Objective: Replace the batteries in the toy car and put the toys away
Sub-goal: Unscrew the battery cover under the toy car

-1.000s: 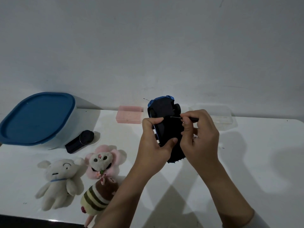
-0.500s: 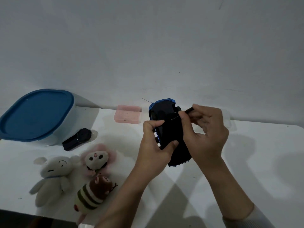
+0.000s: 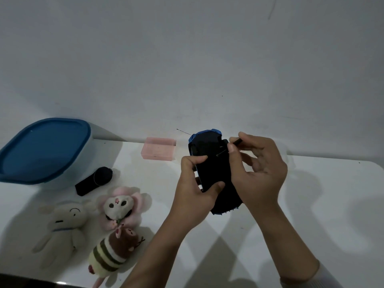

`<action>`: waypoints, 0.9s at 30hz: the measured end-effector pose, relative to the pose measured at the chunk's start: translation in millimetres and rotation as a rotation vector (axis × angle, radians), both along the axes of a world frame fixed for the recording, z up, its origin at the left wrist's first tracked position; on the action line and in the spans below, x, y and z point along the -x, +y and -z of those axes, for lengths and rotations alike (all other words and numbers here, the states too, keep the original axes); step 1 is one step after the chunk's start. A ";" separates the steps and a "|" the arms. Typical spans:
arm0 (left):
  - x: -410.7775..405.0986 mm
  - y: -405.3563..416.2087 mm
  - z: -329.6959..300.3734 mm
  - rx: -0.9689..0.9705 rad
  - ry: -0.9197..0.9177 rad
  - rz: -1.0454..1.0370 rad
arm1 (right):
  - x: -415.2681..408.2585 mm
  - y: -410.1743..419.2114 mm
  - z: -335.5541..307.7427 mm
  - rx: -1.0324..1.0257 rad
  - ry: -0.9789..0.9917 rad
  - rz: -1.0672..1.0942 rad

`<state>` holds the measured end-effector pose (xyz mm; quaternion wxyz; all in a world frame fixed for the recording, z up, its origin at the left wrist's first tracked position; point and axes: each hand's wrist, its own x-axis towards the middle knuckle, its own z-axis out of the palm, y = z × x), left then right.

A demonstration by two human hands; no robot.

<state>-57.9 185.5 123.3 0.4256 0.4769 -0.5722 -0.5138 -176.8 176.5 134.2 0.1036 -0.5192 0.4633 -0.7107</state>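
Note:
The blue toy car (image 3: 212, 163) is held above the white table (image 3: 322, 204), turned so its black underside faces me. My left hand (image 3: 195, 192) grips its left side, thumb and fingers pressed on the underside. My right hand (image 3: 259, 173) supports the car's right side and pinches a thin black screwdriver (image 3: 227, 147) between thumb and fingertips. The metal tip touches the underside near the upper middle. A thin antenna wire sticks out from the car's top left.
A white bin with a blue lid (image 3: 41, 148) stands at the back left, a black remote control (image 3: 94, 180) lying beside it. A pink box (image 3: 159, 151) lies near the wall. Three plush toys lie at the front left: a white bear (image 3: 64, 227), a pink flower plush (image 3: 121, 206), a striped bee (image 3: 114, 252).
My right hand has shifted its hold on the screwdriver, fingers spreading and the handle tilting up to the right. The tip stays on the car's underside. The view has shifted slightly.

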 end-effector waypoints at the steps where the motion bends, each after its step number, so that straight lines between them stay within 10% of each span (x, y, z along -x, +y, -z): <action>1: 0.5 0.5 -0.1 -0.004 0.003 -0.003 | 0.5 -0.4 -0.4 0.009 0.010 0.004; 27: 9.3 4.1 -8.5 -0.019 0.018 -0.048 | 9.6 3.4 -4.1 -0.004 -0.017 0.002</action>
